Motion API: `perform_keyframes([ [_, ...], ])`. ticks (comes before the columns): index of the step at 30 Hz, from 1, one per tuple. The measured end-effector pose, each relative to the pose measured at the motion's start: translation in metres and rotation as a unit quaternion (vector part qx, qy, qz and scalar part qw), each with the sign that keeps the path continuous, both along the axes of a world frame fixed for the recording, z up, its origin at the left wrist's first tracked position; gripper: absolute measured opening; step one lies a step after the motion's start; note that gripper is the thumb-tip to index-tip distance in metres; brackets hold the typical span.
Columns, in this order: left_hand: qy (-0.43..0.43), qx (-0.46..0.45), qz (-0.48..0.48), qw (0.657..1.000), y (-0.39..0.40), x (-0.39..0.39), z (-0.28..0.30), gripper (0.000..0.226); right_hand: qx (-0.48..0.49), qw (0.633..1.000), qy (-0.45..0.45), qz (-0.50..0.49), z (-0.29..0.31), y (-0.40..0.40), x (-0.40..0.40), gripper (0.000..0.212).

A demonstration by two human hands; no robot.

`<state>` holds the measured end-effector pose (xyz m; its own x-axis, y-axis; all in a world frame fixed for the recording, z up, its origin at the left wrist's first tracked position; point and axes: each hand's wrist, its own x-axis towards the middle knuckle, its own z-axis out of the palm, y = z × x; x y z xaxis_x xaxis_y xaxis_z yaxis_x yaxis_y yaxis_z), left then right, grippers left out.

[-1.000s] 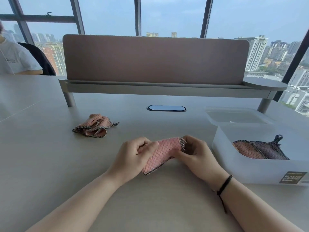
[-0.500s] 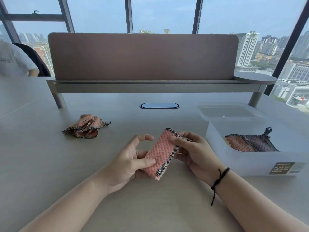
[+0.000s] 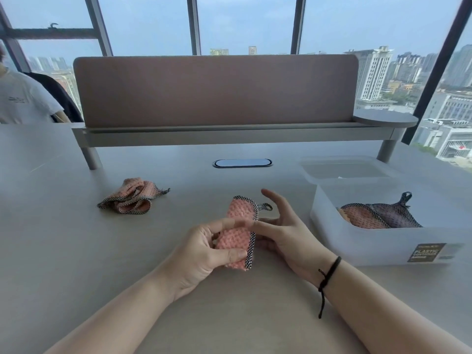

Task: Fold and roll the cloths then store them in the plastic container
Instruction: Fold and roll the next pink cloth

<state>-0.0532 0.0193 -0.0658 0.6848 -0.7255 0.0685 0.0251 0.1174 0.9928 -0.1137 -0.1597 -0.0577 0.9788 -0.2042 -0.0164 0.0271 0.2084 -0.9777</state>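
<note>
The left hand gripped the rolled pink cloth above the table, thumb pressed on its near end and forefinger curled over its middle, so the roll stood lengthwise away from the person with its black-and-white checked edge running down the right side; half a second before, the same roll had leaned to the right and lain between both hands, and a second before it had lain crosswise, pinched at either end; the right hand had since loosened, its fingers now spread and mostly straight, the forefinger tip touching the checked edge near the middle while the other fingers stood apart from the cloth; the small hanging loop at the far end of the roll now showed free beside the right fingers; a black cord bracelet sat on the right wrist; the crumpled pink cloth lay on the table well to the left, in the same place as before; the plastic container stood on the right, near the right hand, with rolled cloths already inside it, one pink and one darker, and its lid lay just behind it; beyond them ran the desk divider on its grey shelf, with an oval cable port in the table before it; a person in a white shirt sat at the far left, before the windows.
</note>
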Motion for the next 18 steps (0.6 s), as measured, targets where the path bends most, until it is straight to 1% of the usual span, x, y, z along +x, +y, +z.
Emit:
perform_keyframes([
  [4,0.017,-0.01,0.035,0.999,-0.001,-0.004,0.005,0.071,-0.057,0.997,-0.039,0.022,0.0,0.007,-0.003,0.081],
  [5,0.016,-0.012,0.038,0.999,-0.002,-0.006,0.007,0.074,-0.069,0.996,-0.047,0.027,0.001,0.008,-0.004,0.077],
  [8,0.002,-0.018,0.04,0.999,-0.005,-0.015,0.016,0.079,-0.09,0.993,-0.071,0.024,0.011,0.011,-0.009,0.056],
  [9,-0.005,-0.022,0.039,0.999,-0.005,-0.018,0.021,0.082,-0.097,0.992,-0.078,0.019,0.017,0.01,-0.012,0.053],
  [11,-0.02,-0.034,0.029,0.999,-0.009,-0.022,0.031,0.088,-0.11,0.989,-0.098,0.024,0.033,0.004,-0.021,0.051],
  [14,-0.029,-0.045,-0.001,0.999,-0.023,-0.031,0.051,0.092,-0.146,0.982,-0.121,0.026,0.06,-0.014,-0.037,0.054],
  [16,-0.046,-0.04,-0.026,0.998,-0.042,-0.036,0.066,0.094,-0.165,0.979,-0.121,0.025,0.077,-0.032,-0.045,0.055],
  [18,-0.06,-0.031,-0.042,0.997,-0.067,-0.04,0.079,0.093,-0.164,0.979,-0.114,0.032,0.093,-0.057,-0.053,0.054],
])
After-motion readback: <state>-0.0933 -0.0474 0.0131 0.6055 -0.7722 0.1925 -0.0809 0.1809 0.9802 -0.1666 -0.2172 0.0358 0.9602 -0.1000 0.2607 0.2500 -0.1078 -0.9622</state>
